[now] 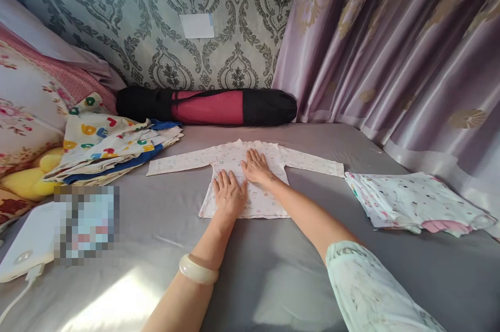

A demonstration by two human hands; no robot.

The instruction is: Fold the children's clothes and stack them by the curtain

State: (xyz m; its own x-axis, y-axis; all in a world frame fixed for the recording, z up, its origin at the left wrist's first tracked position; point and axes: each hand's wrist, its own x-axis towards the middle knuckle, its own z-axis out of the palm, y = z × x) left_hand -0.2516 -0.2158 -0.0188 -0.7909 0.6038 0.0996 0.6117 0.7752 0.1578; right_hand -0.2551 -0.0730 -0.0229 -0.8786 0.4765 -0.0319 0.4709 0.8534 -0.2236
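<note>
A small white long-sleeved baby top (269, 201) with a faint pink print lies spread flat on the grey bed sheet (273, 269), both sleeves stretched out sideways. My left hand (228, 192) rests flat on its lower middle, fingers extended and apart. Just above and to the right of it, my right hand (257, 166) lies flat on the chest of the top, fingers extended too. Neither hand holds anything. A pale bangle (198, 269) sits on my left wrist.
A folded stack of printed baby clothes (414, 201) lies at the right. A heap of letter-print fabric (113, 147) lies at the left beside pillows (27, 113). A black and red roll bag (207, 106) lies against the wall. Curtains (410, 50) hang at right. A white device (27, 243) sits at left.
</note>
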